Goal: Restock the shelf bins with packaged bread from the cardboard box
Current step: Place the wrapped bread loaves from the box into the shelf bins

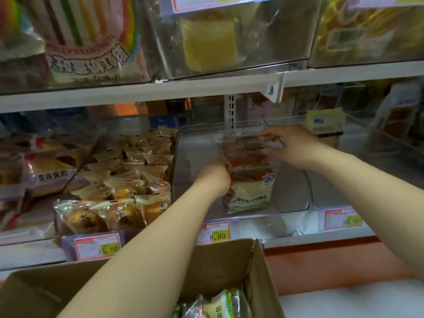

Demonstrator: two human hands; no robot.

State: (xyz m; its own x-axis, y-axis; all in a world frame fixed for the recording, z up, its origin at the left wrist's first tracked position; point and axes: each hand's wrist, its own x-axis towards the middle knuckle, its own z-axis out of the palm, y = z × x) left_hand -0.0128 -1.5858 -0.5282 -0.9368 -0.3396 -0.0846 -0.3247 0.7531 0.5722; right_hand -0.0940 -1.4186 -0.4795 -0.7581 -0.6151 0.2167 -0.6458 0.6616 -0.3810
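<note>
both hands (pixel 215 175) gripping bread pack (pixel 249 173), inside clear bin (pixel 298 203)

Both hands, left hand (pixel 214 176) and right hand (pixel 290 145), grip a bread package (pixel 249 173) inside a clear shelf bin (pixel 197 152) at frame centre. An open cardboard box (pixel 263 278) (more packets inside) sits at the bottom edge.

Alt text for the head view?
A packaged bread loaf is held in a clear shelf bin: left hand grips its left edge, right hand its top. Below, an open cardboard box holds more packets.
</note>
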